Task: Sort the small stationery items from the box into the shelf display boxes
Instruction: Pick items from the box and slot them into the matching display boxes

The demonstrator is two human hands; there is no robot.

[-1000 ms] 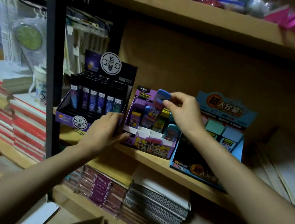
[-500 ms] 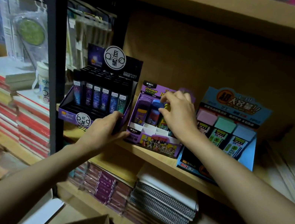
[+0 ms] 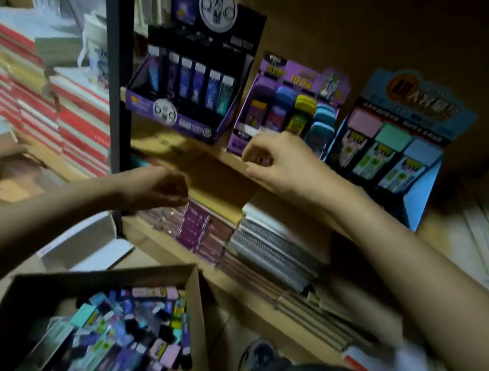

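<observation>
Black-purple display box (image 3: 189, 122), purple display box (image 3: 300, 76), blue display box (image 3: 420, 91), brown cardboard box (image 3: 199, 313)

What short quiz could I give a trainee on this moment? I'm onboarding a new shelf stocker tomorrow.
1. True or false: the cardboard box of mixed items stands on the shelf beside the display boxes.
2. Which display box is the right hand in front of? A the left one, B the middle one, C the right one.
3. Fill in: ___ display boxes stand side by side on that shelf.
Key: 1 false, it sits lower, in front of the person; 2 B, the purple display box; 3 three.
</observation>
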